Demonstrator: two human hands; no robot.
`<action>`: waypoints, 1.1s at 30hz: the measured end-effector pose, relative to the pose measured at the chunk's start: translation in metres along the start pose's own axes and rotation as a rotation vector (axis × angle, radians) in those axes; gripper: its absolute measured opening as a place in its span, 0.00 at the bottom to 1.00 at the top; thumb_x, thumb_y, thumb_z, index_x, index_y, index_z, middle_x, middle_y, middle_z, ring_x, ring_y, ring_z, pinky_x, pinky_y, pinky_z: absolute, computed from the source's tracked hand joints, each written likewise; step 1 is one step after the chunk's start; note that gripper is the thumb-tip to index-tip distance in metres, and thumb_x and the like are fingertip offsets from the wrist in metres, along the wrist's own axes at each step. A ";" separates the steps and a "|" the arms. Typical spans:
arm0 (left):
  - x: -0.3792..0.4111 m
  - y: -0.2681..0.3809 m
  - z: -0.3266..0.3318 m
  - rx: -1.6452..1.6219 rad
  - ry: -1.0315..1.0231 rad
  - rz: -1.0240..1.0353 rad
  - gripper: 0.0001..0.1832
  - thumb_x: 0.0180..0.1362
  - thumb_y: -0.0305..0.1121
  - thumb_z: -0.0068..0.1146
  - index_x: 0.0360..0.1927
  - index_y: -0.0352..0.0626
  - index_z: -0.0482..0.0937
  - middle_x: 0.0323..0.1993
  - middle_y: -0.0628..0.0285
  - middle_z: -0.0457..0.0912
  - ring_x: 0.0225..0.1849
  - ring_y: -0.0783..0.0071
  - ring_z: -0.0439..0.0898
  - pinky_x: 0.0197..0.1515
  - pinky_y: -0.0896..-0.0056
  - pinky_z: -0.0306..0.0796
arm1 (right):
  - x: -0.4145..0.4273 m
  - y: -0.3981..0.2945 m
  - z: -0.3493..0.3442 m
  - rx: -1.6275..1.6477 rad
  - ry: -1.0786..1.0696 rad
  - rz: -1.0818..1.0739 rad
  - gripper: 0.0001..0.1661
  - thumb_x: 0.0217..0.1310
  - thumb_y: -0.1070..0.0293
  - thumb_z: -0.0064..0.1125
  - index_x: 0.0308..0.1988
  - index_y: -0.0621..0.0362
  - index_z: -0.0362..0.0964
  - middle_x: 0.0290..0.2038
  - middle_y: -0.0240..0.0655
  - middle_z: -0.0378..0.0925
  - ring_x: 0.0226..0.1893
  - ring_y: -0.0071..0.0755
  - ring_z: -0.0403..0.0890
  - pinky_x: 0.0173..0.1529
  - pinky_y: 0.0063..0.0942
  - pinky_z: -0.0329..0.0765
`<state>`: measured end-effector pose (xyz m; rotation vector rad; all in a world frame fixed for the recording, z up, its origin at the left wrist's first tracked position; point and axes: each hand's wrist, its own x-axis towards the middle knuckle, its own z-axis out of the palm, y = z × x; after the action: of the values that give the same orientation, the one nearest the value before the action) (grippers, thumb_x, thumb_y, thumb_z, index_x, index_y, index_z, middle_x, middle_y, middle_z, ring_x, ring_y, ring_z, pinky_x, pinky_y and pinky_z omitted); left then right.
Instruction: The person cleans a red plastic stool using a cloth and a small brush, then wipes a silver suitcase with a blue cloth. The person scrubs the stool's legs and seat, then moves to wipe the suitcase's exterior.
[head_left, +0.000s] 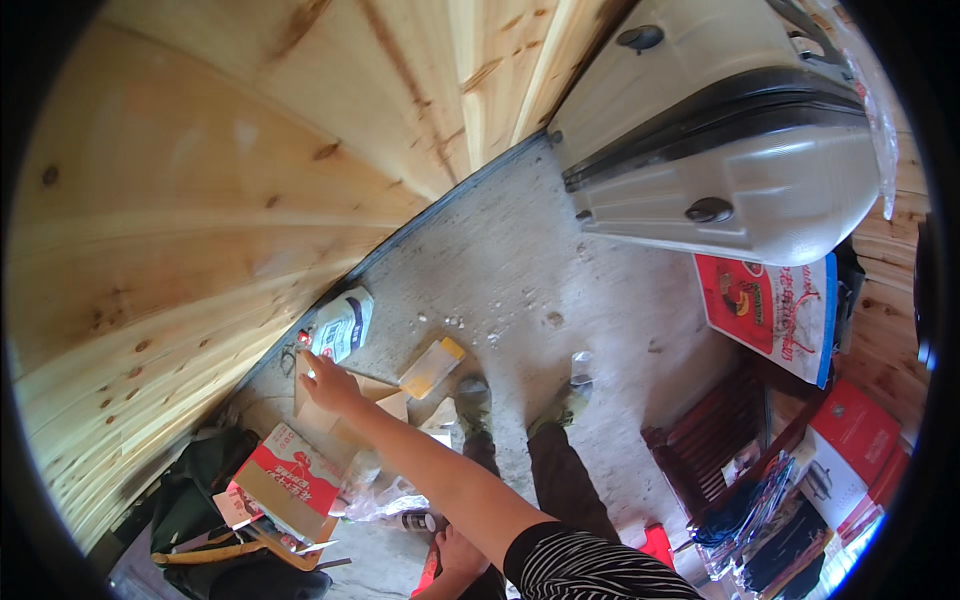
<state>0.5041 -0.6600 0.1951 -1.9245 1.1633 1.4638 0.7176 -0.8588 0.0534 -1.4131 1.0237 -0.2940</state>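
Note:
My right hand (330, 384) reaches out to the left, its arm in a black-and-white striped sleeve. Its fingers are extended at the lower edge of a white and blue plastic packet (346, 324) by the wall; whether they touch it is unclear. Beneath this hand lies flattened brown cardboard (390, 409). A small red object (304, 337) sits just beyond the fingertips. My left hand (459, 553) is low, near my leg, beside a red item (427, 574). Its fingers are partly hidden, so a grip on that item cannot be confirmed. A yellow-ended clear box (433, 367) lies near my shoe.
A wood-plank wall (225, 187) rises on the left. A silver hard-shell suitcase (780, 187) stands at upper right, above a red-and-white carton (772, 315) and a dark red wooden chair (709, 439). At lower left are a printed carton (292, 461), a dark bag (199, 480) and a bottle (416, 521).

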 end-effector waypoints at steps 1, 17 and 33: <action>0.001 0.000 0.006 -0.035 0.068 0.014 0.26 0.53 0.51 0.49 0.54 0.51 0.70 0.53 0.56 0.69 0.55 0.55 0.66 0.52 0.42 0.57 | -0.005 0.007 -0.009 0.007 0.026 0.004 0.24 0.63 0.52 0.45 0.54 0.53 0.65 0.36 0.48 0.76 0.41 0.51 0.77 0.44 0.43 0.74; -0.010 0.029 -0.058 0.102 0.564 0.176 0.14 0.51 0.42 0.54 0.33 0.42 0.74 0.38 0.49 0.74 0.38 0.48 0.75 0.39 0.44 0.68 | -0.260 0.118 -0.239 -0.349 0.100 0.588 0.22 0.51 0.60 0.55 0.47 0.56 0.70 0.45 0.50 0.73 0.48 0.53 0.75 0.47 0.47 0.73; -0.014 0.215 -0.247 0.079 1.064 0.793 0.28 0.51 0.36 0.57 0.55 0.39 0.66 0.55 0.40 0.63 0.55 0.41 0.63 0.56 0.38 0.54 | -0.406 0.078 -0.443 -0.434 0.732 0.615 0.35 0.54 0.51 0.57 0.54 0.61 0.60 0.50 0.56 0.67 0.53 0.59 0.67 0.55 0.50 0.66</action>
<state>0.4606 -0.9602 0.3183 -2.3443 2.6064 0.5112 0.1357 -0.8479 0.2215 -1.2990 2.1660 -0.1288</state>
